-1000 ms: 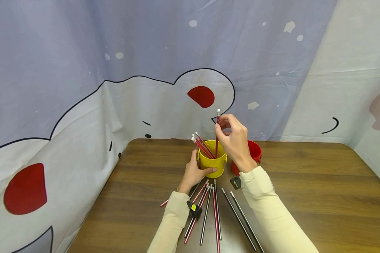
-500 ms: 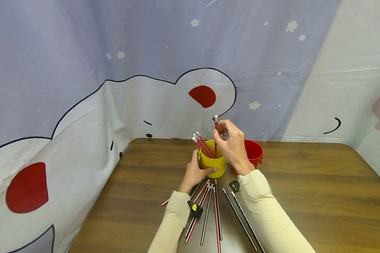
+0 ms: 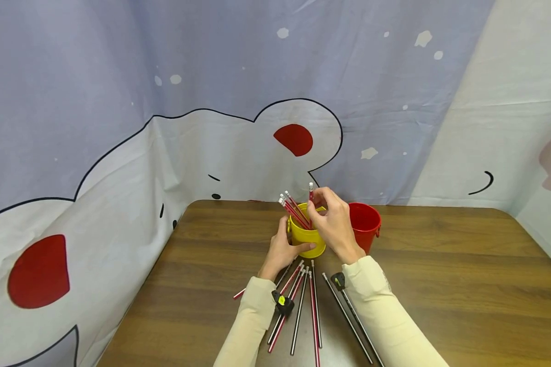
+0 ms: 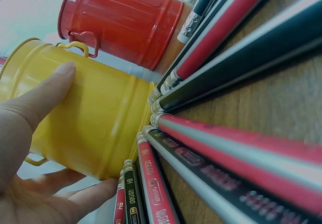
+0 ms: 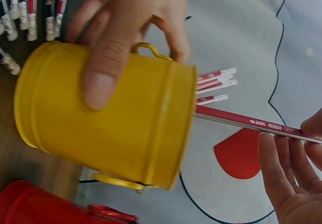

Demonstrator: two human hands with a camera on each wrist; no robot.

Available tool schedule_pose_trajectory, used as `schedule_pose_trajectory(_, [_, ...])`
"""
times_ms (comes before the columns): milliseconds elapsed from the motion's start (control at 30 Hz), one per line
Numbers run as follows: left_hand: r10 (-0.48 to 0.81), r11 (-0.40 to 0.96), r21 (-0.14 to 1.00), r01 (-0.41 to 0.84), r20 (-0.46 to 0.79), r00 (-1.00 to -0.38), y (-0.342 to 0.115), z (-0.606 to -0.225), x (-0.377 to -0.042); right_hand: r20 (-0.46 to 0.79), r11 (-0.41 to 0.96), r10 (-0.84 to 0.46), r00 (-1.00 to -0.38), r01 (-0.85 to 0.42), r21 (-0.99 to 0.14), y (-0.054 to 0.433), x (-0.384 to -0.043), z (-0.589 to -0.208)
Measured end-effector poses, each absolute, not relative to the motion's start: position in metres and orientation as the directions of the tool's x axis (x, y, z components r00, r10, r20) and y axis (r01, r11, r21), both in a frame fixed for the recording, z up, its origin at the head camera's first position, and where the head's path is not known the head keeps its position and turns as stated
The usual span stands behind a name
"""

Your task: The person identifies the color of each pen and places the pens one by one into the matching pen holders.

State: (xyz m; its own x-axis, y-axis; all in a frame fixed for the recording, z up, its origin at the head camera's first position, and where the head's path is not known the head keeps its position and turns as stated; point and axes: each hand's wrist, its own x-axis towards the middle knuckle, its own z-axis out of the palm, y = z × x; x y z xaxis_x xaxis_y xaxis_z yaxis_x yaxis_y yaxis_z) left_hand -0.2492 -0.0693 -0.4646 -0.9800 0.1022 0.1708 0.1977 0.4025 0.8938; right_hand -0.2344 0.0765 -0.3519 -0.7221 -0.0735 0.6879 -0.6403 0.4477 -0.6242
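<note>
The yellow bucket (image 3: pixel 304 236) stands on the table, gripped at its left side by my left hand (image 3: pixel 279 253). Its thumb lies across the front of the bucket, and the fingers reach round the side, as the left wrist view shows. With thumb and fingertips, my right hand (image 3: pixel 334 221) pinches a red pencil (image 5: pixel 246 121) near its white eraser end. That pencil is upright, its lower part inside the bucket. Several other red pencils (image 3: pixel 295 210) lean against the left of the rim, erasers up. How far down the pencils reach is hidden by the bucket wall.
Just right of the yellow bucket is a red bucket (image 3: pixel 366 224). Several loose red and black pencils (image 3: pixel 298 326) lie fanned out in front, some partly under the left forearm. The wooden table (image 3: pixel 450 275) extends to both sides, with a printed curtain (image 3: pixel 202 148) behind.
My right hand has lowered the red pencil deeper into the yellow bucket, shifting slightly left. More of the red bucket shows now. My left hand has kept its hold on the bucket.
</note>
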Motion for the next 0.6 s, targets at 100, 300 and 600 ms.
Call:
schedule_pose_trajectory(100, [0.106, 0.399, 0.894, 0.202, 0.174, -0.979, -0.070, -0.465, -0.250, 0.672, 0.445, -0.080, -0.736, -0.630, -0.637, 0.075, -0.232, -0.358])
schedule_pose_trajectory(300, [0.114, 0.400, 0.885, 0.238, 0.209, -0.971, -0.070, -0.465, -0.248, 0.643, 0.449, -0.094, -0.760, -0.609, -0.654, 0.074, -0.231, -0.370])
schedule_pose_trajectory(600, [0.112, 0.411, 0.884, 0.222, 0.193, -0.975, -0.070, -0.463, -0.249, 0.617, 0.475, -0.112, -0.779, -0.587, -0.656, 0.073, -0.231, -0.385])
